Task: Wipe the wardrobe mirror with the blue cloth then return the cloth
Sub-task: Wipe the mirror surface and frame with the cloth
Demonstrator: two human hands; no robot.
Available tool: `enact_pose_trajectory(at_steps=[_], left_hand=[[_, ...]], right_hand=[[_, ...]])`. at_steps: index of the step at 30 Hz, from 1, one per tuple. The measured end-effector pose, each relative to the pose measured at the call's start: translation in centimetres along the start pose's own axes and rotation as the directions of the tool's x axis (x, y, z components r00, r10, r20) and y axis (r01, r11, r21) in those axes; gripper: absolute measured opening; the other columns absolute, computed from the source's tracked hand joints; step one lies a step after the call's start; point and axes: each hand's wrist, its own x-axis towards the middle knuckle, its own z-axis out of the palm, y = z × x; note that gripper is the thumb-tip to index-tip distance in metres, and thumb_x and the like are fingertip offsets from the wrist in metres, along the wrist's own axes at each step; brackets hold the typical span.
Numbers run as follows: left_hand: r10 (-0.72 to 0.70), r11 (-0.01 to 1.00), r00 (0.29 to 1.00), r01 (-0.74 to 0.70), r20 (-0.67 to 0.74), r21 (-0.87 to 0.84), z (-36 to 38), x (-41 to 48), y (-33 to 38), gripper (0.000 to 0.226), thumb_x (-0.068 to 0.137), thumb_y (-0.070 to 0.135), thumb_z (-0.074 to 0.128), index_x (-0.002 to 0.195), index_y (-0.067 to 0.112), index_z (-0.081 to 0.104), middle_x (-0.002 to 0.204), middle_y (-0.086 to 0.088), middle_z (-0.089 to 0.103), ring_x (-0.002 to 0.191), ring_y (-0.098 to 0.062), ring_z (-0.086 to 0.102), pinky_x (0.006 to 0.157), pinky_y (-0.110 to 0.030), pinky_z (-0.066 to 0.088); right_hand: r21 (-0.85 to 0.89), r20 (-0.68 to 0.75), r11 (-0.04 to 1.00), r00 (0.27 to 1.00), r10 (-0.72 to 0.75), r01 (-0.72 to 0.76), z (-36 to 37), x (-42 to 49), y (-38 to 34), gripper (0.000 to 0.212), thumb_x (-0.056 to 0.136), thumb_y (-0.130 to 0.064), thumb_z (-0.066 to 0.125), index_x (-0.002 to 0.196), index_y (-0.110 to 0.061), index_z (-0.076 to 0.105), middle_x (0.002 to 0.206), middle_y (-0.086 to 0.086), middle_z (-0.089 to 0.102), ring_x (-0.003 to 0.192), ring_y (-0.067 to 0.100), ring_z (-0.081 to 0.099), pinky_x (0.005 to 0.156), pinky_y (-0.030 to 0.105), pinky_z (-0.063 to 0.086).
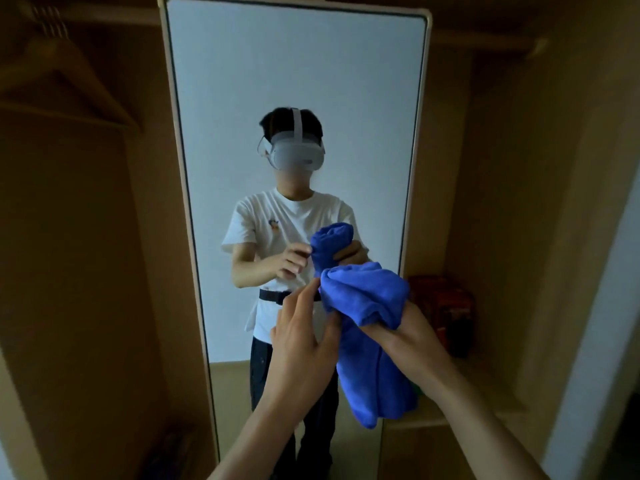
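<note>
A tall wardrobe mirror (294, 81) in a pale wooden frame stands straight ahead and reflects a person in a white shirt wearing a headset. My right hand (408, 332) grips a bunched blue cloth (367, 299), whose long end hangs down below the hand. My left hand (301, 337) is beside the cloth with fingers spread, its fingertips touching the cloth's left edge. Both hands are held a little in front of the mirror's lower half; the cloth is apart from the glass.
Open wooden wardrobe compartments flank the mirror. A wooden hanger (65, 84) hangs at the upper left. A red box (441, 306) sits on a shelf (485, 386) at the right. A white wall edge (606, 341) runs along the far right.
</note>
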Motion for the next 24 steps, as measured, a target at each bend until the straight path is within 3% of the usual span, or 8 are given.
enact_pose_trajectory(at_steps=[3,7,11,14,17,20,22,24], left_hand=[[-0.036,0.999,0.999,0.035,0.025,0.032,1.6,-1.3,-0.5,0.050,0.100,0.030,0.058,0.148,0.034,0.044,0.139,0.015,0.047,0.134,-0.007,0.044,0.114,-0.046,0.037],[-0.116,0.991,0.991,0.111,0.060,0.081,3.0,-2.7,-1.3,0.054,0.100,0.032,0.059,0.151,0.029,0.042,0.146,0.008,0.044,0.134,-0.019,0.048,0.112,-0.048,0.039],[-0.167,0.981,0.984,0.158,0.070,0.110,4.3,-3.7,-1.5,0.056,0.099,0.031,0.060,0.152,0.028,0.040,0.150,0.006,0.043,0.135,-0.020,0.048,0.113,-0.049,0.038],[-0.160,0.982,0.984,0.150,0.080,0.113,5.5,-4.0,-1.5,0.054,0.100,0.027,0.059,0.151,0.027,0.041,0.143,0.009,0.046,0.127,-0.021,0.054,0.109,-0.047,0.043],[-0.171,0.983,0.983,0.165,0.073,0.076,6.3,-4.1,-1.6,0.053,0.101,0.025,0.056,0.149,0.040,0.038,0.128,0.008,0.056,0.118,-0.023,0.058,0.102,-0.043,0.049],[-0.157,0.987,0.986,0.156,0.059,0.022,6.5,-4.0,-1.9,0.068,0.101,0.020,0.054,0.126,0.077,0.028,0.113,0.015,0.066,0.102,-0.005,0.063,0.084,-0.019,0.048],[-0.139,0.990,0.987,0.138,0.075,0.016,6.4,-4.0,-2.1,0.074,0.100,0.018,0.055,0.121,0.082,0.026,0.115,0.026,0.066,0.102,0.005,0.063,0.079,-0.009,0.046],[-0.138,0.990,0.987,0.138,0.079,0.015,6.5,-4.2,-2.4,0.067,0.100,0.019,0.055,0.131,0.073,0.028,0.122,0.028,0.064,0.112,0.009,0.060,0.084,-0.004,0.044]], right_hand=[[0.015,0.008,0.999,1.000,0.030,-0.030,-1.7,-1.1,1.7,0.044,0.088,0.005,0.070,0.112,-0.029,0.056,0.105,-0.012,0.066,0.090,-0.010,0.066,0.077,0.011,0.052],[-0.071,0.039,0.995,0.996,0.079,-0.076,-3.7,-1.9,4.0,0.055,0.084,0.013,0.071,0.118,-0.025,0.052,0.113,-0.006,0.061,0.096,0.002,0.061,0.087,0.027,0.052],[-0.059,0.089,0.993,0.990,0.105,-0.100,-4.3,-2.3,5.7,0.081,0.083,0.016,0.069,0.126,-0.042,0.032,0.120,-0.022,0.054,0.104,-0.005,0.059,0.091,0.012,0.048],[-0.031,0.167,0.994,0.980,0.107,-0.103,-4.2,-2.0,6.5,0.078,0.086,0.017,0.064,0.117,-0.047,0.032,0.101,-0.041,0.064,0.095,-0.025,0.057,0.079,0.001,0.046],[-0.031,0.178,0.991,0.975,0.131,-0.128,-3.8,-1.4,6.8,0.070,0.085,0.011,0.071,0.116,-0.043,0.039,0.111,-0.019,0.061,0.092,-0.017,0.061,0.081,0.009,0.050],[-0.001,0.187,0.987,0.970,0.157,-0.159,-3.7,-0.9,7.1,0.062,0.085,0.007,0.072,0.124,-0.031,0.041,0.116,-0.010,0.058,0.093,-0.008,0.063,0.081,0.013,0.052],[0.002,0.195,0.986,0.967,0.166,-0.169,-3.6,-0.7,7.3,0.062,0.086,0.007,0.072,0.130,-0.023,0.041,0.117,-0.007,0.059,0.093,-0.007,0.064,0.079,0.012,0.052],[0.002,0.190,0.986,0.968,0.164,-0.168,-3.4,-0.5,7.3,0.063,0.085,0.008,0.072,0.134,-0.018,0.042,0.120,-0.002,0.061,0.095,-0.002,0.064,0.080,0.014,0.052]])
